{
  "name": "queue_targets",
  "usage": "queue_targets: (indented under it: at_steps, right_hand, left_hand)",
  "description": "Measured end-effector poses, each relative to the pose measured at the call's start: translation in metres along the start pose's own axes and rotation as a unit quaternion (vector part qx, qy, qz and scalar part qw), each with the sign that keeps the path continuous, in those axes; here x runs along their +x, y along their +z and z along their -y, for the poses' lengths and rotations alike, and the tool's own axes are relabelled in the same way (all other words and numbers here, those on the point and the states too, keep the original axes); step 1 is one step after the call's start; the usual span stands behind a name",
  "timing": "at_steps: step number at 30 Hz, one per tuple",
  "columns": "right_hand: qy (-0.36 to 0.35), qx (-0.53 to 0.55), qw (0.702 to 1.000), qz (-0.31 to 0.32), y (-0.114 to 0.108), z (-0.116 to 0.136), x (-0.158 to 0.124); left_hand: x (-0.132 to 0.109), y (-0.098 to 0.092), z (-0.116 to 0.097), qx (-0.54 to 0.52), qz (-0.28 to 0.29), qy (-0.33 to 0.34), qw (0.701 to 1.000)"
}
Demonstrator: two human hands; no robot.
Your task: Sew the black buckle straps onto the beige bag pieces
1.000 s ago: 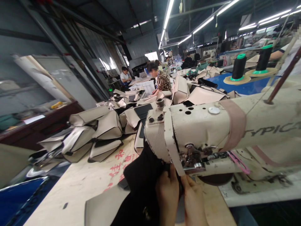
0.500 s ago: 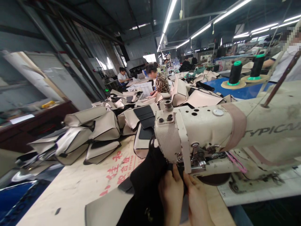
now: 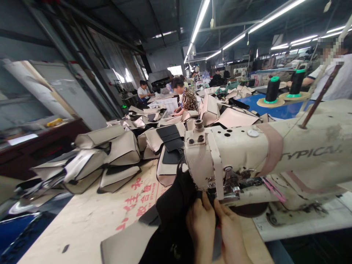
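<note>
"Head view: what's largest?"
"One cream metal sewing machine (image 3: 239, 146), paint chipped, right of frame."
"And the work?"
"One floppy black piece (image 3: 176, 216), matte and fabric-like, lower centre."
"Grip?"
"Narrow: left hand (image 3: 202, 218) and right hand (image 3: 229, 225) both pinch it."
"Smaller?"
"Two black, conical thread spools (image 3: 272, 91), green-capped, upper right."

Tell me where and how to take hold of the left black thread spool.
Probably best around the upper body of the spool, just under its green top, coming from above and slightly from the left. It stands upright, with its top uncovered; the other spool stands close on the right, and the sewing machine is in front.
</note>
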State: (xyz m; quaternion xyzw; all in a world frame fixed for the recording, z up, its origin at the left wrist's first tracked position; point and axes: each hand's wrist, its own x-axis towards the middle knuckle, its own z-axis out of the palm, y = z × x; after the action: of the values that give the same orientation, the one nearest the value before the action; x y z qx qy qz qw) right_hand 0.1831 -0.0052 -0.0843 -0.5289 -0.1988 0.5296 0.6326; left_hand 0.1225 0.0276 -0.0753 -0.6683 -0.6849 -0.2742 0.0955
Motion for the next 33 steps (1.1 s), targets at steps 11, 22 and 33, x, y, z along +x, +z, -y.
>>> queue_targets:
  at_steps: [11,22,33]
  right_hand:
    - [0.029,0.016,0.999,-0.014,0.008,-0.009,-0.001]
    - [0.088,0.118,0.988,-0.049,0.003,-0.005,0.0]
    - [0.037,0.051,0.998,-0.005,-0.004,-0.015,0.008]
  left_hand:
    - [0.0,0.001,0.001,0.001,0.018,-0.017,1.0]
    - [-0.002,0.003,0.001,0.026,0.005,-0.014,1.0]
    - [0.0,0.009,0.003,0.033,-0.005,-0.023,0.999]
